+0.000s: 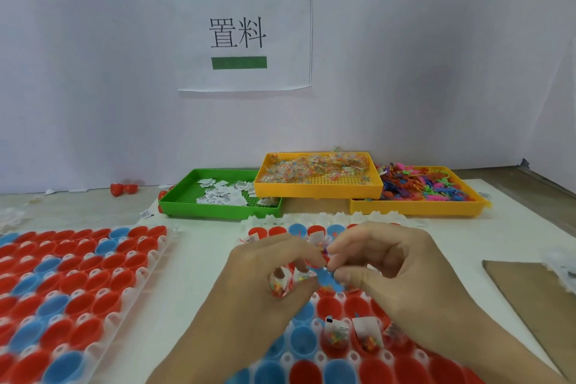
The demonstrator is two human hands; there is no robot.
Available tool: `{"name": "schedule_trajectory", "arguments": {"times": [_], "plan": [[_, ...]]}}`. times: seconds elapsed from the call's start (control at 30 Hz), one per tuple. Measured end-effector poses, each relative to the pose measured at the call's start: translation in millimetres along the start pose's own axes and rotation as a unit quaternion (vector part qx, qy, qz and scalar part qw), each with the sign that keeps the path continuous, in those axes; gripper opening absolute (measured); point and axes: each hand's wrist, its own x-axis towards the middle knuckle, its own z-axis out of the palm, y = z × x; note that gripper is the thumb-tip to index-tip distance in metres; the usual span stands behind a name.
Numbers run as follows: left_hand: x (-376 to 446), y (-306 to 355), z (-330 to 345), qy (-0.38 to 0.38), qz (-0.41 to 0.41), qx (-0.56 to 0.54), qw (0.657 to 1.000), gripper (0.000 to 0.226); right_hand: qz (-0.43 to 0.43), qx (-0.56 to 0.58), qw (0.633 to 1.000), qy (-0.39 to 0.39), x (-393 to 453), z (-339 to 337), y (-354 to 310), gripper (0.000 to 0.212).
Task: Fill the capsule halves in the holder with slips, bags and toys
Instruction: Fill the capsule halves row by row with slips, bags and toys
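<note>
A white holder [293, 362] with red and blue capsule halves lies right under my hands. My left hand [265, 271] and my right hand [383, 262] meet above it, and both pinch a small blue toy [327, 279] between their fingertips. My left hand also keeps other small items in its curled fingers, hard to make out. A few red halves [367, 341] near my right wrist hold slips and bead bags. A second holder [78, 290] of red and blue halves lies at the left.
Three trays stand at the back: a green tray [174, 196] with paper slips, a yellow tray [318, 188] with bead bags, another yellow tray [414, 207] with coloured toys. A cardboard sheet [536, 299] lies at the right. Loose red halves [123, 188] sit by the wall.
</note>
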Motion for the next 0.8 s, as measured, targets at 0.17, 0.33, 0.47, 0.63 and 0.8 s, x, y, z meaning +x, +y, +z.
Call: {"name": "schedule_trajectory", "arguments": {"times": [0.17,0.33,0.47,0.63,0.8], "plan": [[0,2,-3,0.001,-0.042,-0.09,0.995,0.008,-0.014,0.001,1.0,-0.008,-3,3,1,0.031],[-1,2,-3,-0.033,-0.048,-0.088,0.994,0.01,-0.008,-0.083,0.996,0.015,-5,8,3,0.023],[-2,-2,-5,-0.054,-0.04,-0.062,0.996,0.016,-0.034,-0.138,0.99,0.021,-7,11,-2,0.018],[-1,-9,-6,0.006,-0.077,-0.1,0.992,0.027,-0.075,-0.213,0.974,0.014,-9,11,-9,0.019],[-2,-11,-7,-0.013,-0.095,-0.128,0.987,0.033,-0.071,-0.223,0.971,-0.046,-12,15,-7,0.021]]}}
